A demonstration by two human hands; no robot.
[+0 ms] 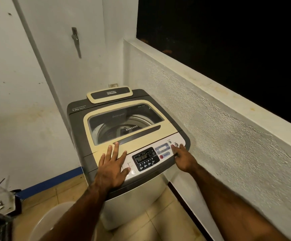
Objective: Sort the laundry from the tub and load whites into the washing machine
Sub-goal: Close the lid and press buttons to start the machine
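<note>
- A person leans over a top-loading washing machine (pixel 77 119) set in a corner between a white wall and a rough plastered ledge (pixel 210 94), with both bare hands on its top.
- The left hand (pixel 112 168) lies flat with fingers spread wide. Its palm is on the left end of the control panel (pixel 162 150) and its fingertips reach onto the cream front edge of the lid (pixel 99 134). It holds nothing.
- The right hand (pixel 184 159) rests at the panel's right end, fingers extended and empty. One fingertip touches or sits just beside the cluster of buttons around the power button (pixel 176 144); which button it touches cannot be told.
- The display (pixel 142 156) is lit. The lid is closed, and through its window the drum (pixel 117 129) shows no clothes.
- The tub (pixel 54 218), pale and round, sits on the tiled floor at the machine's left, mostly hidden under the left forearm. No laundry can be made out in the part that shows.
- Judged from this, loading has not begun, and the next step is likely lifting the lid.
- Risks: the flat left palm covers buttons on the panel's left and could change a setting unnoticed. A press on the right could start a cycle on an empty drum. Lifting the lid with the palm partly on the panel could let the fingers slip. The dim light could also let a pale coloured garment pass as white.
</note>
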